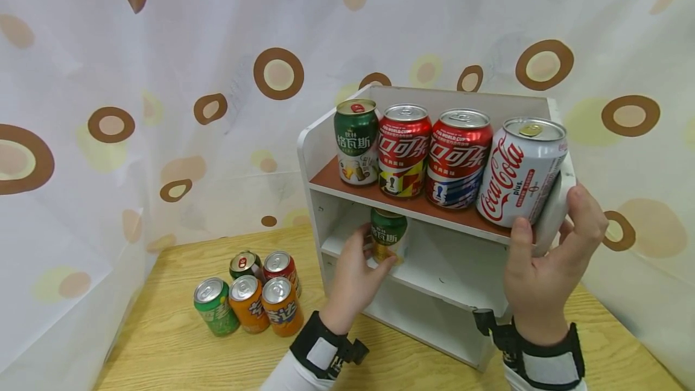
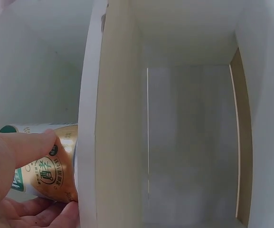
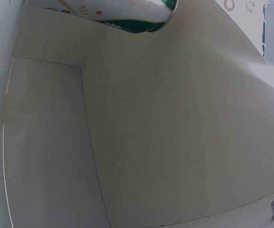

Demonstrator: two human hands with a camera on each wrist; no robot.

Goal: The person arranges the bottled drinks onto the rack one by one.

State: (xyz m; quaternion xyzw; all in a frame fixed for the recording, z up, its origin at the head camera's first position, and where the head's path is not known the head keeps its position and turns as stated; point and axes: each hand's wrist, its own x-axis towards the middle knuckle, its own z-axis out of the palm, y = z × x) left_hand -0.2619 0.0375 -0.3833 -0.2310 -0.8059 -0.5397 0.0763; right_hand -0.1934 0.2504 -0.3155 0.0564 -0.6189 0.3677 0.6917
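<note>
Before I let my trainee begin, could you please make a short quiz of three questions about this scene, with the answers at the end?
1. Count: how many cans can be seen standing on the table, to the left of the shelf unit in the head view?

2. True or false: the white can is the rightmost one on the top board in the head view.

3. Choose one: what does the left grip hold?
A) an orange can
B) the white can
C) a green-and-gold can

Key: 1. Five. 2. True. 3. C.
</note>
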